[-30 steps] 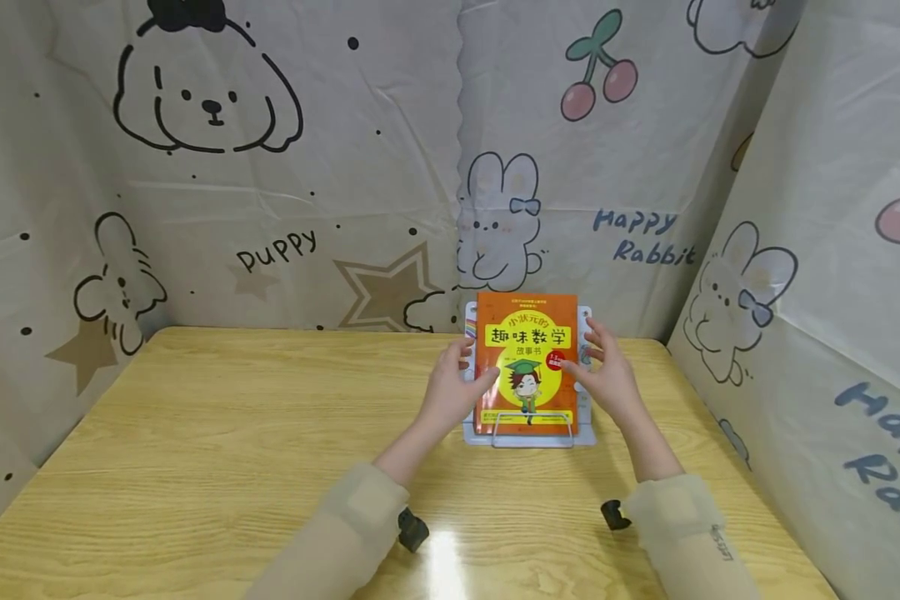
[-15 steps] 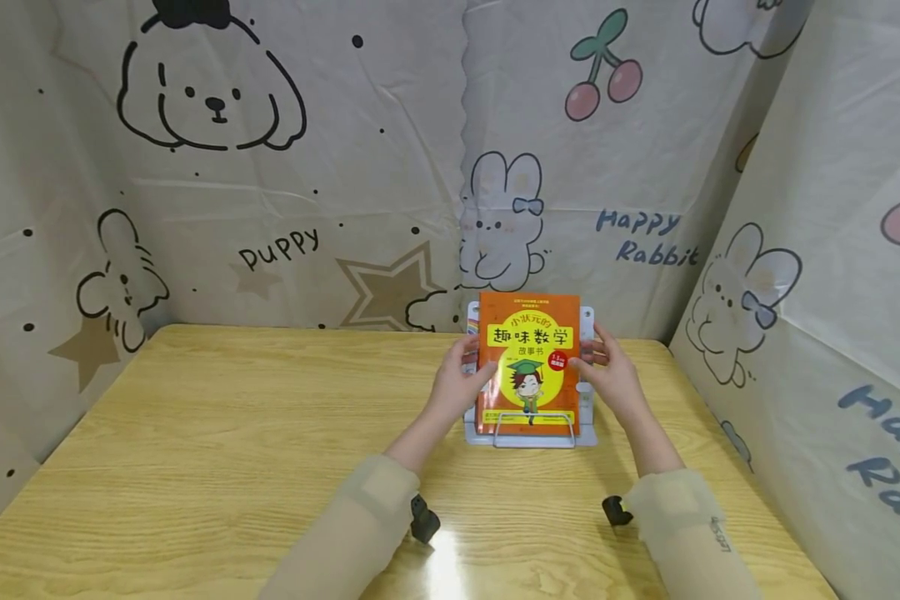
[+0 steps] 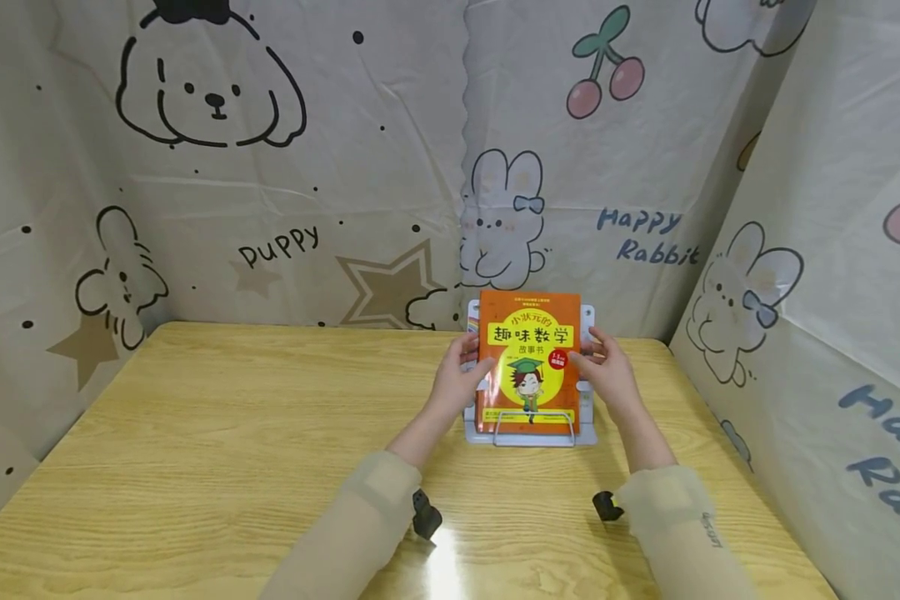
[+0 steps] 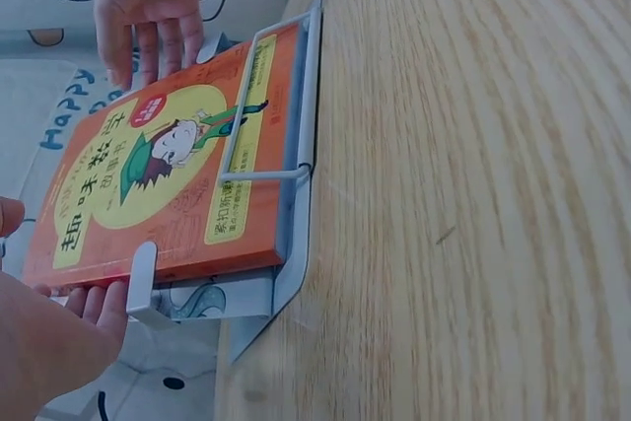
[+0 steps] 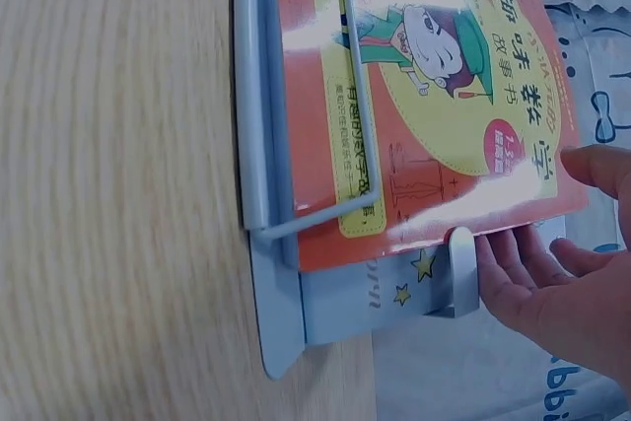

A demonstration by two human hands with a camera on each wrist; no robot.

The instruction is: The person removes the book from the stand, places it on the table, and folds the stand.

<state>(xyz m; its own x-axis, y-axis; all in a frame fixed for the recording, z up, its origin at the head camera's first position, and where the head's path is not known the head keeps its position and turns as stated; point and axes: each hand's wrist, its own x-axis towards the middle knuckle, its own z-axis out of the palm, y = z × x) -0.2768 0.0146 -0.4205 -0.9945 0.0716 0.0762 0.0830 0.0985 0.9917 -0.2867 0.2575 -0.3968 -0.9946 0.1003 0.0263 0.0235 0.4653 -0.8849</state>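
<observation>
An orange book (image 3: 528, 333) with a yellow circle and a cartoon figure in a green cap leans on a pale blue-grey bookstand (image 3: 587, 417). A wire bar (image 4: 264, 175) crosses the lower cover. At the book's left edge, my left hand (image 3: 453, 379) holds it, thumb toward the cover and fingers partly hidden behind. My right hand (image 3: 607, 367) holds the opposite edge, its thumb at the cover and its fingers (image 5: 513, 258) reaching behind. A small side clip (image 5: 461, 273) of the stand sits by the right edge; another clip (image 4: 143, 278) overlaps the left edge.
The stand rests near the back of a wood-grain table (image 3: 232, 450). A printed cloth (image 3: 390, 167) hangs behind and along the right side. Black wrist devices (image 3: 424, 515) are on both forearms.
Both hands have closed in on the book's side edges; the right fingers, spread wider before, have drawn in behind it. The book and stand stay in place.
</observation>
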